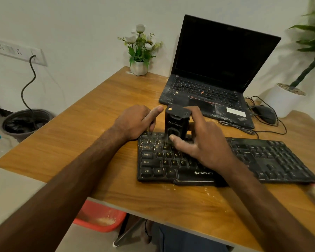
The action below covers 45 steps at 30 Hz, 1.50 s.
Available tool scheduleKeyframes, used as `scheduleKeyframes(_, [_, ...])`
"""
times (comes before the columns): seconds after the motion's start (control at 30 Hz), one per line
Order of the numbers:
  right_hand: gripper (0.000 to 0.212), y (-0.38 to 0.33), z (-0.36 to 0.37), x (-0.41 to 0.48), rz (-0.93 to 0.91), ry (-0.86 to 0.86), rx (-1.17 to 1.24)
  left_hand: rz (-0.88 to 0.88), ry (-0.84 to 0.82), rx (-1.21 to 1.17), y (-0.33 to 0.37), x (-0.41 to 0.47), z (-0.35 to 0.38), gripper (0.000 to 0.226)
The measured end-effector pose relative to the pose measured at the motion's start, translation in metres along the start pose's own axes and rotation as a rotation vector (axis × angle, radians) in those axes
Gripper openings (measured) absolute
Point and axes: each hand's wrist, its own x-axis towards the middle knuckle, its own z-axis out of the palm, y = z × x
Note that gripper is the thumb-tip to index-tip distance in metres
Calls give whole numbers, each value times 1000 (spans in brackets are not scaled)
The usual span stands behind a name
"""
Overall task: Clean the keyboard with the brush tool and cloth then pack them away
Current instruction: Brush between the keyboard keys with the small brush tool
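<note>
Centre frame, the right hand [205, 148] grips the black boxy plastic brush tool [176, 122] upright, probably to sweep the dusty black keyboard [262, 157]. The left hand [135, 122] seems to steady its corner, grip unclear.

**A:** The desk [80, 142]: wood-grain top, smooth with a soft sheen, flecked with pale specks.

**B:** And the keyboard [280, 160]: matt black plastic, its left-hand keys dusted pale.

**A:** The brush tool [176, 120] is black plastic too, smooth and a shade glossier.

**B:** The laptop [216, 57]: matt black shell, palm rest scuffed and speckled. Below the desk, the basket [98, 219] is red plastic.
</note>
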Motion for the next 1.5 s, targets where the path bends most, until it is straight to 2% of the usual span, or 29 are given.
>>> scheduleKeyframes(0.1, [61,-9,3,-9,-69,-71,58,-4,28,6,-1,0,0,70])
scheduleKeyframes(0.23, [61,1,-2,0,-16,35,-78,-2,2,16,0,1,0,79])
scheduleKeyframes(0.37, [61,-14,4,-11,-31,-44,88,-13,15,28,-3,1,2,75])
scheduleKeyframes(0.47, [62,-13,4,-12,-58,-27,57,-14,16,32,-3,2,1,73])
scheduleKeyframes(0.57, [64,1,-3,-5,35,60,-29,12,5,23,0,1,0,80])
scheduleKeyframes(0.63, [65,-2,-2,-11,84,43,84,11,8,21,-1,0,0,82])
scheduleKeyframes(0.7, [65,-10,0,-20,59,-9,133,-2,18,28,-2,0,0,80])
scheduleKeyframes(0.77, [66,-5,-2,-22,42,6,26,0,15,33,-2,1,-1,80])
scheduleKeyframes(0.87, [66,16,-13,-18,177,117,-115,2,-10,26,-1,1,-1,84])
scheduleKeyframes(0.93, [66,19,-16,-21,251,138,-31,0,-14,31,-2,1,-1,84])
scheduleKeyframes(1.03, [64,6,-10,-32,193,53,120,0,-7,22,-2,1,0,83])
scheduleKeyframes(1.1, [65,7,-11,-35,179,41,115,-3,-15,13,-2,1,0,83])
scheduleKeyframes(1.2, [67,23,-19,-31,298,120,-20,3,-16,4,-1,0,-1,83])
scheduleKeyframes(1.27, [67,22,-21,-30,341,144,12,0,-11,4,-1,0,0,82])
scheduleKeyframes(1.43, [64,-11,-5,-32,164,-14,209,12,-4,3,-1,1,0,81])
scheduleKeyframes(1.5, [64,-11,-2,-22,125,-27,148,14,-4,-7,-1,1,-1,81])
